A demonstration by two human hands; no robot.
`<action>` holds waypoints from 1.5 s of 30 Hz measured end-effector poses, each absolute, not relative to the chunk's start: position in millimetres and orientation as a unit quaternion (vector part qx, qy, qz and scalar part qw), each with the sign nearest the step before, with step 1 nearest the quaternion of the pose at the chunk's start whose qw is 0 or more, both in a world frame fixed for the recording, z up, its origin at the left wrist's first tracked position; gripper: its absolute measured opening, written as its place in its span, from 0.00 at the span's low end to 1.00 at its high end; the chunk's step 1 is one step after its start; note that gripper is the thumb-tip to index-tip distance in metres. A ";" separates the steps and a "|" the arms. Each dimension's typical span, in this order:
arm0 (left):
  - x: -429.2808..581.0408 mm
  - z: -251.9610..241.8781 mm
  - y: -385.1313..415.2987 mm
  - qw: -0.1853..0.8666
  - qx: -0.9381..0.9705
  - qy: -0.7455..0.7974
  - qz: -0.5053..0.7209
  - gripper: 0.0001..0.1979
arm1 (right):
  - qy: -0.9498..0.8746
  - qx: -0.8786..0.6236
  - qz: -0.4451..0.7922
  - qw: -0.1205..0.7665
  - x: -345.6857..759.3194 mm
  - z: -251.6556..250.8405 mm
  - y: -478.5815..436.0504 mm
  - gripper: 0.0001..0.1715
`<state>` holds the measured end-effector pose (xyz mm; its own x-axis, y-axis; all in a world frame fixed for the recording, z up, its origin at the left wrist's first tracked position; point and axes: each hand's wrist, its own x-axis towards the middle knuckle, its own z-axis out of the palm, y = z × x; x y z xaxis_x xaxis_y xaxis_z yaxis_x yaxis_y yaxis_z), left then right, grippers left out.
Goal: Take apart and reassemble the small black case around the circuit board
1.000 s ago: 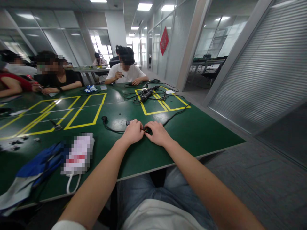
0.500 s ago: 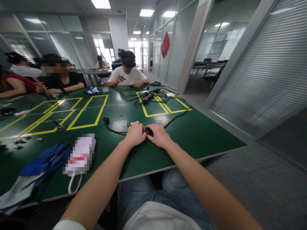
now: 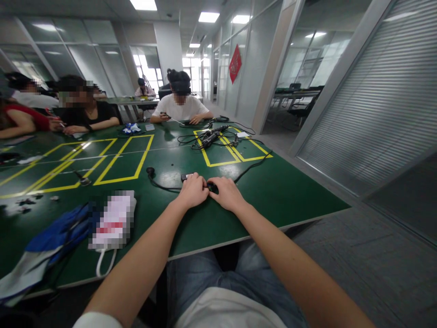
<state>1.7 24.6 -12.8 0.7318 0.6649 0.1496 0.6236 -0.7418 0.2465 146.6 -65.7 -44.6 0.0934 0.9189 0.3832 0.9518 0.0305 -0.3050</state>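
On the green table (image 3: pixel 290 196), my left hand (image 3: pixel 194 189) and my right hand (image 3: pixel 226 192) meet over a small dark corded device (image 3: pixel 212 187). Fingers of both hands are curled round it, and they hide most of it, so its kind cannot be made out. A dark end piece (image 3: pixel 185 177) with a pale label sticks out beyond my left fingers. From the left side a black cable (image 3: pixel 165 187) runs to a round black plug (image 3: pixel 150 171). Another black cable (image 3: pixel 251 166) leads away past my right hand toward the back right.
Black handheld tools (image 3: pixel 213 136) with tangled cords lie within yellow tape outlines. Left of me are a blue-and-white glove (image 3: pixel 58 232) and a blurred pinkish pouch (image 3: pixel 114 221) with a white loop. A co-worker (image 3: pixel 180 105) sits opposite; others sit at the left.
My hands stay in nearly the same place on the device. Across the table, the co-worker's hand with a thin tool has moved down and slightly left.
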 end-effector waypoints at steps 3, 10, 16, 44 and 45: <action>2.2 -13.6 26.4 0.098 0.926 0.346 0.115 0.06 | -0.676 -0.691 -0.032 0.255 147.7 -45.5 -65.3 0.16; -2.3 -17.2 41.4 0.157 0.924 0.319 0.141 0.12 | -0.675 -0.693 -0.025 0.253 145.3 -42.4 -65.9 0.17; -15.6 -13.4 59.1 0.180 0.922 0.301 0.164 0.18 | -0.668 -0.694 -0.021 0.267 146.1 -42.6 -65.1 0.20; -28.6 2.0 53.8 0.169 0.936 0.280 0.127 0.16 | -0.648 -0.705 0.031 0.285 151.8 -43.7 -64.2 0.31; -28.3 2.5 53.3 0.170 0.936 0.279 0.129 0.16 | -0.648 -0.706 0.033 0.284 151.6 -43.3 -64.3 0.31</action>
<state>-28.3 53.3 2.5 0.8103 0.5672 0.1471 0.4793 -0.7860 0.3906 151.6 -64.3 -43.3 0.1582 0.9335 0.3218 0.8963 0.0010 -0.4435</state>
